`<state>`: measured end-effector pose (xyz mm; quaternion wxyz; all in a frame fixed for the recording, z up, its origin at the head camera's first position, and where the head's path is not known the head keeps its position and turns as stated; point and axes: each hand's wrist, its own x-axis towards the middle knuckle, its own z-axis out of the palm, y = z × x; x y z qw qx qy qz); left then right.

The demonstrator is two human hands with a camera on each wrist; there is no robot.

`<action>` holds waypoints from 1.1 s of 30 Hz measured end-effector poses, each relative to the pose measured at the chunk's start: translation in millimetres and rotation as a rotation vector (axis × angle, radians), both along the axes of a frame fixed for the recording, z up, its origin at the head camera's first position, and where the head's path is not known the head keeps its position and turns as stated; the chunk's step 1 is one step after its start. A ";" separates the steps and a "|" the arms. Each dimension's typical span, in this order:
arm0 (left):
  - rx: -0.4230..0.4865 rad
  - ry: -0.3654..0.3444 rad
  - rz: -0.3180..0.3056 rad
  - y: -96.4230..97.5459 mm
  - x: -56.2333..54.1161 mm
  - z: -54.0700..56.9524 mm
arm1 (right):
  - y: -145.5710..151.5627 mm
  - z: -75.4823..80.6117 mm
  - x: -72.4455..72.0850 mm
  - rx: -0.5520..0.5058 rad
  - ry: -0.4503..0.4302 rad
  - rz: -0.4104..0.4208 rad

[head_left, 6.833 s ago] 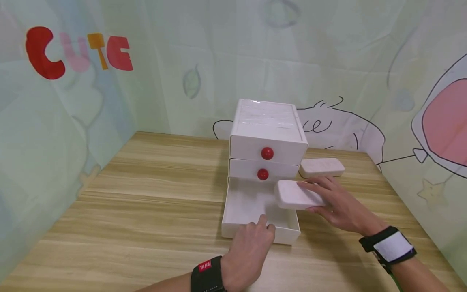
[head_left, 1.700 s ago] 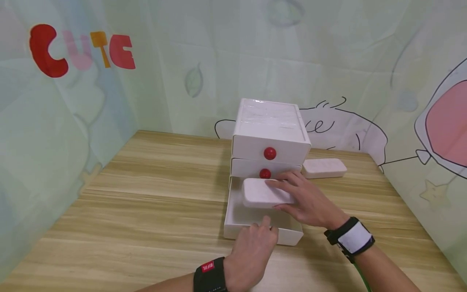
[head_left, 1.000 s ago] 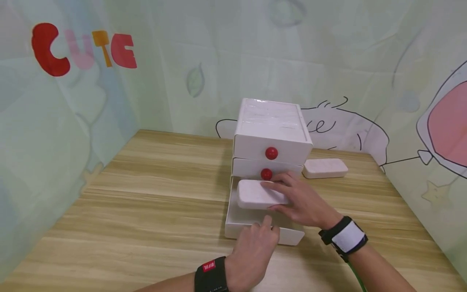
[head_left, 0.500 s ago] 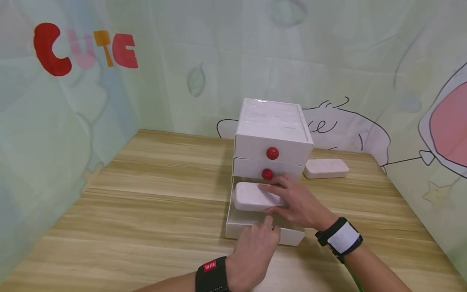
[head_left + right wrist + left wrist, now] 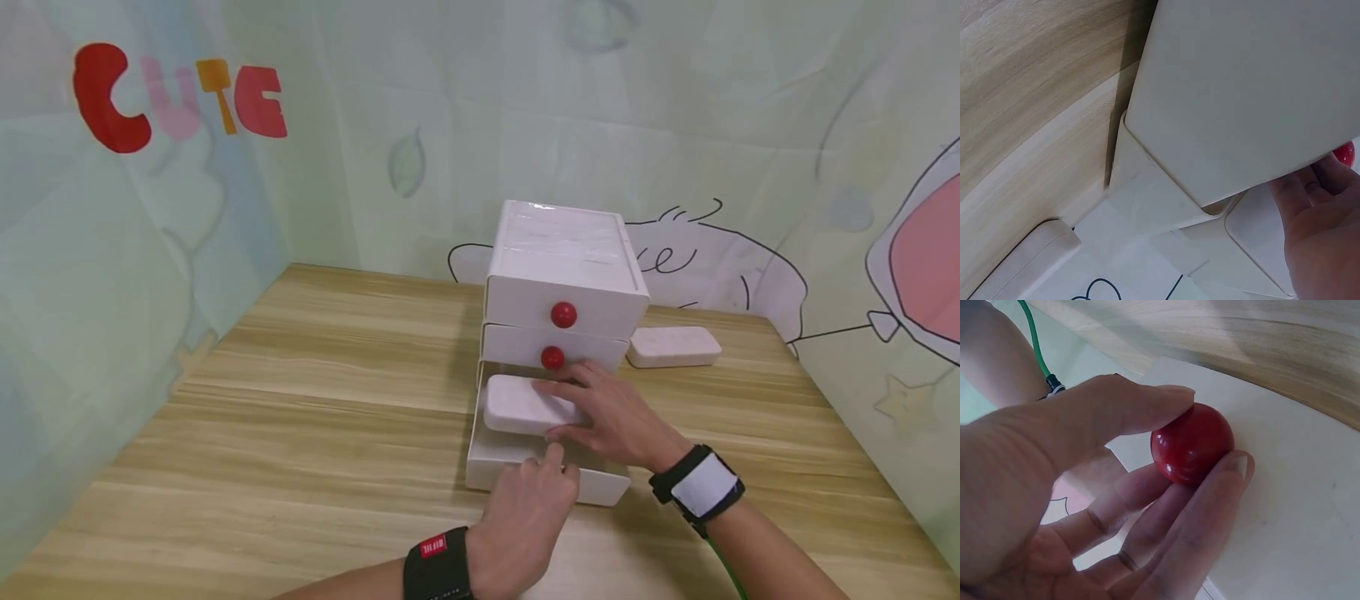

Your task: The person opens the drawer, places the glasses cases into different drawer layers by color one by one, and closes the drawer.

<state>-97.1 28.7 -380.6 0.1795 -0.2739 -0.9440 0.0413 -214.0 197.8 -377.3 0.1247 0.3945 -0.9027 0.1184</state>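
Note:
My left hand point(image 5: 525, 521) is at the front of the pulled-out bottom drawer point(image 5: 600, 486) of a white drawer unit. In the left wrist view, its thumb and fingers pinch the drawer's round red knob point(image 5: 1192, 444). My right hand point(image 5: 622, 421) grips the right end of a white oblong case point(image 5: 521, 406) with rounded corners. The case lies level over the drawer's floor, within its walls as seen from the head, close under the middle drawer. From the right wrist, the drawer's side wall point(image 5: 1241, 94) hides the case and my fingertips.
Above stand two closed drawers, each with a red knob: the top one point(image 5: 564, 315) and the middle one point(image 5: 552, 357). A second white case point(image 5: 675, 346) lies on the wooden table point(image 5: 337, 400) right of the unit. Printed cloth point(image 5: 360, 167) encloses the back and sides.
My right hand has carried the case leftward from the drawer's right edge to over its middle, then slightly lower; it is nearly still now. The left hand keeps its place at the drawer front.

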 end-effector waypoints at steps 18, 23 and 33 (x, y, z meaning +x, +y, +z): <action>0.000 -0.013 0.002 1.0 -0.2 -0.2 | -3.4 -3.5 -1.3 0.051 -0.040 -0.046; -0.002 -0.009 0.007 1.9 -0.1 0.0 | -4.0 -4.2 -1.0 0.060 -0.042 -0.047; -0.015 -0.005 0.019 2.3 0.2 -0.1 | -4.9 -7.8 -3.1 0.066 -0.042 -0.042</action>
